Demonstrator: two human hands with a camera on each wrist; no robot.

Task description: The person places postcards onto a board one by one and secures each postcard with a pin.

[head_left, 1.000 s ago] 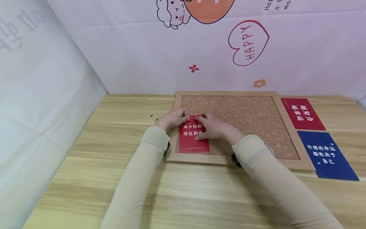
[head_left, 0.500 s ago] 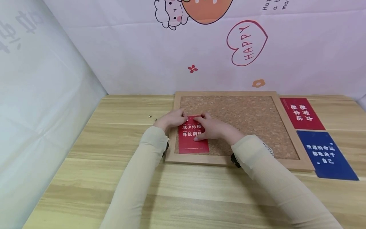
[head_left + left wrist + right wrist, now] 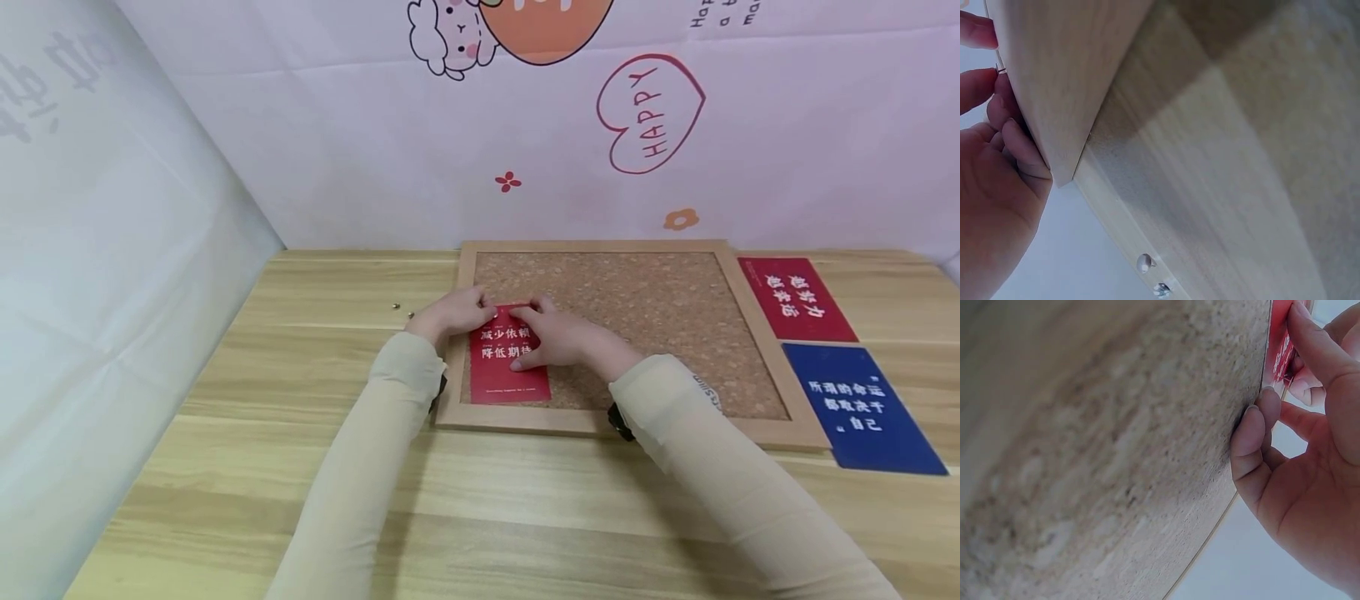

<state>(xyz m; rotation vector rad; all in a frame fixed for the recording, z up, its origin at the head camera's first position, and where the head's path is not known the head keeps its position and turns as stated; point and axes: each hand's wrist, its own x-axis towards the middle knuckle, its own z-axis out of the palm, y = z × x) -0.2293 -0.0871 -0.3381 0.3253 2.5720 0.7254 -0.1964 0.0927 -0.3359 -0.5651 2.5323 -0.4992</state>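
A red card with white lettering lies upright on the left end of a wood-framed cork board. At the card's top left corner, my left hand pinches a small thumbtack, mostly hidden by the fingertips. My right hand presses the card's right side, with one fingertip near the top edge and another lower on its face. In the right wrist view, the other fingers of that hand rest curled on the cork beside the red card.
Two loose metal thumbtacks lie on the wooden table left of the board. At the board's right side are another red card and a blue card. A white printed cloth hangs behind.
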